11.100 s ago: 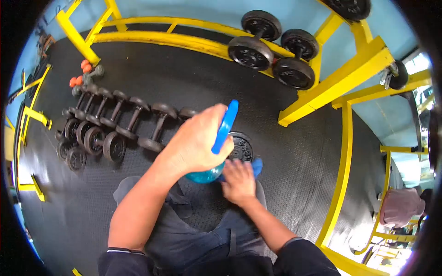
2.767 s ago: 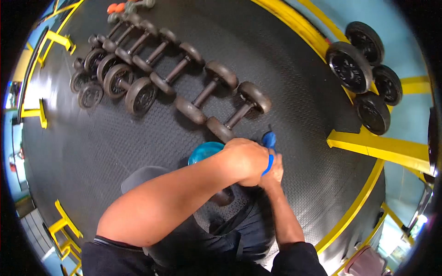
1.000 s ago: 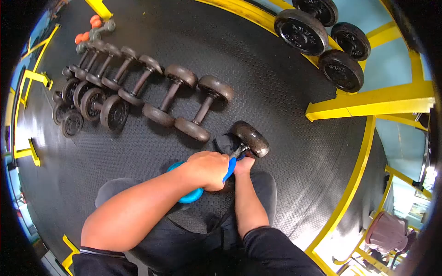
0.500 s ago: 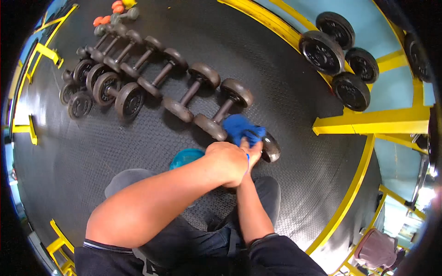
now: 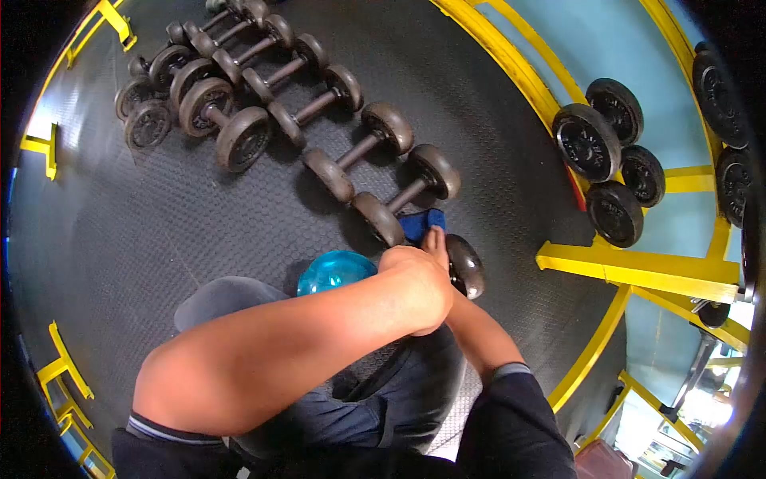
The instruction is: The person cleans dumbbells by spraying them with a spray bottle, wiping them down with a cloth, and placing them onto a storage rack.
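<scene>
Right hand [image 5: 437, 245] is gripping blue cloth [image 5: 416, 226]; left hand's [image 5: 418, 279] closure I'm not managing to tell. Dumbbell [image 5: 467, 265] just beside is needing, I judge, even cloth pressure.

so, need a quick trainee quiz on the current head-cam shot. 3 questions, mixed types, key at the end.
1. True or false: in the picture, the round teal item is to the left of the blue cloth.

2. Which of the person's hands has its fingers at the cloth?
A) left
B) right
C) neither

3. Fill in the blank: the metal frame beside the black weights at the picture's right is coloured ____.

Key:
1. True
2. B, the right hand; how firm its grip is cannot be seen
3. Yellow
</scene>
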The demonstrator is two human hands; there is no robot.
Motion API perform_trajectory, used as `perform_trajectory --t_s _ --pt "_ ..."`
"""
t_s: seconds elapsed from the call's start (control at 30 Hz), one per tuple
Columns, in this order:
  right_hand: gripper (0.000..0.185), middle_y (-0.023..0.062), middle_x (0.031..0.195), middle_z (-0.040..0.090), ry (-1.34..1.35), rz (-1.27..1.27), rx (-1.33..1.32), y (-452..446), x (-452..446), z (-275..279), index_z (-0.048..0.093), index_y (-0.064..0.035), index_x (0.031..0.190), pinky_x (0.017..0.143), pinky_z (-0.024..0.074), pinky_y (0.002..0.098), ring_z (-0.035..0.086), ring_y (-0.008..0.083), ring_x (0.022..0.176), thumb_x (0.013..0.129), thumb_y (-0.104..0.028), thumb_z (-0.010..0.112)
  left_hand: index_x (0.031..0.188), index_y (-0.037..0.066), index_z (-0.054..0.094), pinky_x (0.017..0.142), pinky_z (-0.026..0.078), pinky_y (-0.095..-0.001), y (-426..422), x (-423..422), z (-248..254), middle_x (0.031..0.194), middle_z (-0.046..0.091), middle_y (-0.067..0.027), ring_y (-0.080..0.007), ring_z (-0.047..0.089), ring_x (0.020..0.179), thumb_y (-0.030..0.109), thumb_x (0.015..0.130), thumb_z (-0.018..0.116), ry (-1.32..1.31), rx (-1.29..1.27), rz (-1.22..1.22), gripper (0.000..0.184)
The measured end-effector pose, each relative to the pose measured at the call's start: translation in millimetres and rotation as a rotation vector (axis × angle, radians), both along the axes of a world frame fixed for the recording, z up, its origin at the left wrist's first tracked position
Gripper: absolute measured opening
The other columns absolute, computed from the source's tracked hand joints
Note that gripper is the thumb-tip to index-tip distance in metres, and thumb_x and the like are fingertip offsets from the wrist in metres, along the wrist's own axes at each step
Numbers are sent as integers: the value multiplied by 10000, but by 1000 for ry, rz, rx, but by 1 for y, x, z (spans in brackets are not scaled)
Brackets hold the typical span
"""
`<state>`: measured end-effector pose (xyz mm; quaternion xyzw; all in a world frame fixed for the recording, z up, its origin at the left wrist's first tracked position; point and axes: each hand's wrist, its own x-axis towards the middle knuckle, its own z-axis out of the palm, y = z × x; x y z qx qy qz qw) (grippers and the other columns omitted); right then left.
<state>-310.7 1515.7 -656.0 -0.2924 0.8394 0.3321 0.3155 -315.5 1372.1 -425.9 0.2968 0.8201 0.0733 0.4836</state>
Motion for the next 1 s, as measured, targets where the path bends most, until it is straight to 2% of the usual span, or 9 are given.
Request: perform_trajectory --t_s 0.13,0.27,0.47,0.63,0.77,0.83,0.9,0.97,1.0 --pt "414 61 1380 506 -92 -87 25 -8 -15 -23 621 -157 1238 1093 157 546 275 381 1353 961 -347 381 1019 -14 680 828 522 -383 11 -6 4 1060 672 -174 -286 650 1005 140 731 613 -12 -20 -9 334" --pt "413 234 1267 502 143 51 -326 12 16 36 644 -127 1188 1061 213 567 342 415 1256 887 -327 443 995 -18 681 827 521 -370 -3 -6 0 1061 669 -174 -292 651 995 155 734 618 10 112 -27 320" --pt "484 195 1330 504 186 252 -186 37 18 -56 605 -22 1209 1101 192 531 323 399 1296 882 -328 422 1050 -32 630 799 527 -406 4 -14 1 1008 674 -174 -313 658 954 151 723 619 163 37 -103 375" --pt "241 120 1043 593 246 -205 -678 27 15 51 653 -99 957 911 393 433 497 335 1034 803 -228 519 1029 -28 624 802 526 -405 6 -15 17 1027 668 -194 -317 655 967 147 733 596 161 31 -66 345" --pt "445 135 997 622 565 -569 -1019 72 84 71 659 -88 1040 912 422 411 537 332 983 599 -67 601 1057 -34 611 822 519 -387 0 -23 12 1025 672 -183 -302 654 977 163 735 610 97 85 -50 378" --pt "419 157 939 649 807 -1003 -1165 87 114 81 657 -43 1027 923 440 406 595 336 918 632 -6 523 1056 -31 609 821 518 -385 1 -26 12 1019 674 -180 -306 655 973 166 723 629 168 114 -64 388" --pt "361 112 954 656 1005 -1372 -1420 109 127 74 643 10 1024 853 483 329 619 207 902 700 31 483 1048 -31 607 815 519 -390 3 -28 16 1009 674 -182 -309 656 960 160 709 644 167 102 -55 391" --pt "352 102 946 647 965 -1520 -1628 134 120 72 639 10 1036 830 484 303 607 174 879 714 18 496 1066 74 696 846 517 -365 8 -28 19 1115 671 -101 -249 634 1059 123 753 639 157 33 -61 322" --pt "359 99 939 646 809 -1605 -1500 136 108 80 635 8 1048 815 487 293 608 168 857 713 8 506 1032 -42 599 812 518 -410 5 -28 11 991 672 -185 -314 653 950 139 705 636 177 111 -36 376"
